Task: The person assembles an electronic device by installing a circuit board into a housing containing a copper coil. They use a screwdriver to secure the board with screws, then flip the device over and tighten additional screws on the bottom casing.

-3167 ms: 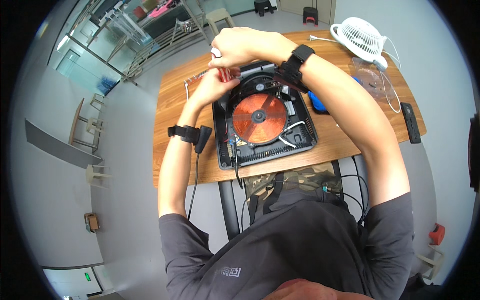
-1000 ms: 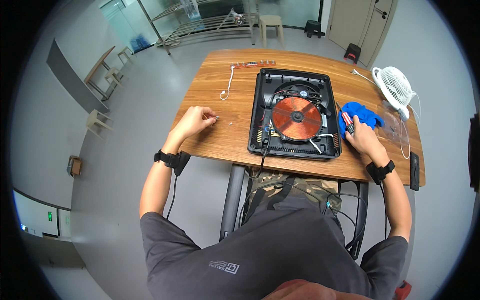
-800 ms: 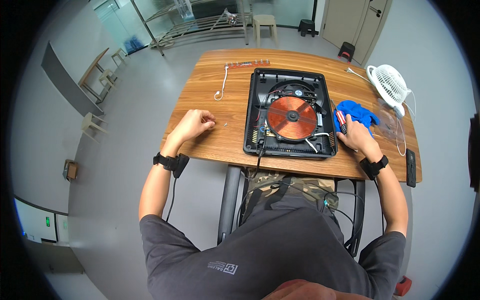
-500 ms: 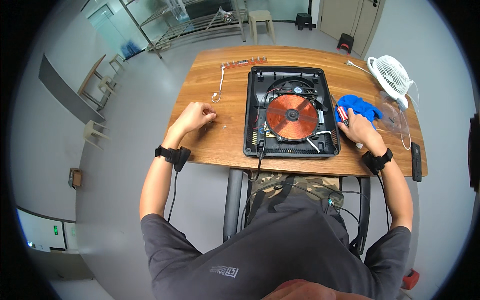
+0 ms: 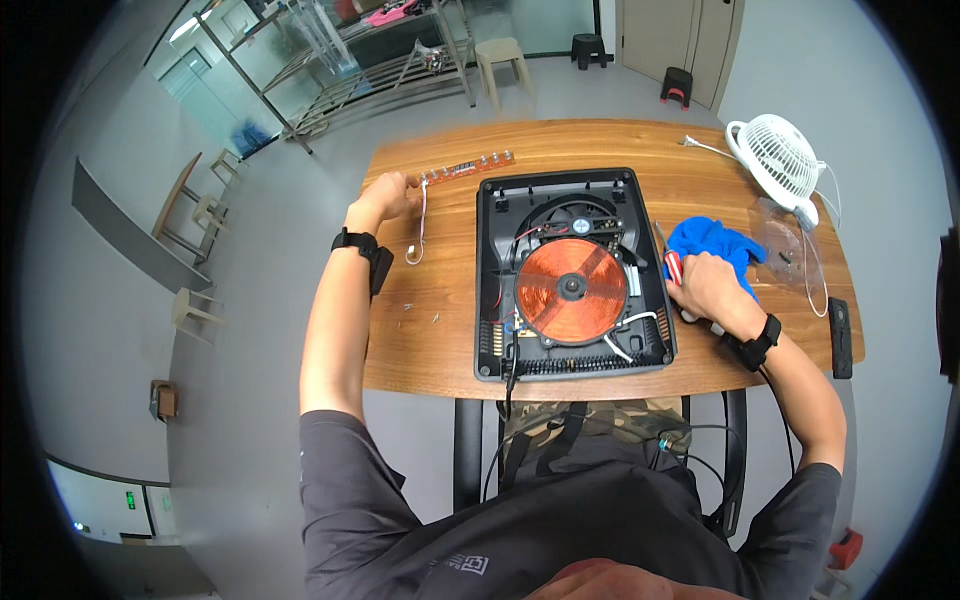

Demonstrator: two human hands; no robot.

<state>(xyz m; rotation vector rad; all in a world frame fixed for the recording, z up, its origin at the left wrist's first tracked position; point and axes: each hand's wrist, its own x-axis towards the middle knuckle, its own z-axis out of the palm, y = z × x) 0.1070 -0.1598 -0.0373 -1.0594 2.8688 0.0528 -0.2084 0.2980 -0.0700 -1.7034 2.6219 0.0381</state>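
Your left hand (image 5: 383,197) is at the far-left part of the wooden table (image 5: 425,355), fingers curled at the near end of a slim orange-red circuit board (image 5: 468,168). Contact likely at the fingertips; cannot tell whether they pinch it. A white lead (image 5: 423,225) runs from that end of the board toward you, its small connector resting on the wood.

Your right hand (image 5: 716,288) is closed around a screwdriver (image 5: 673,266) with a red-and-white handle, tip end pointing away from you, just beside a crumpled blue cloth (image 5: 712,240). Something small and white shows under the palm; too hidden to identify.

Between your hands lies the open black induction cooker base (image 5: 488,270), flat on the table, apart from both. Its round copper coil (image 5: 545,305) sits nearer you than the cooling fan. Loose screws (image 5: 435,318) lie left of the base.

Farther right: clear plastic bag (image 5: 783,245), white desk fan (image 5: 775,160) at the far corner, narrow black bar-shaped object (image 5: 840,338) by the right edge.
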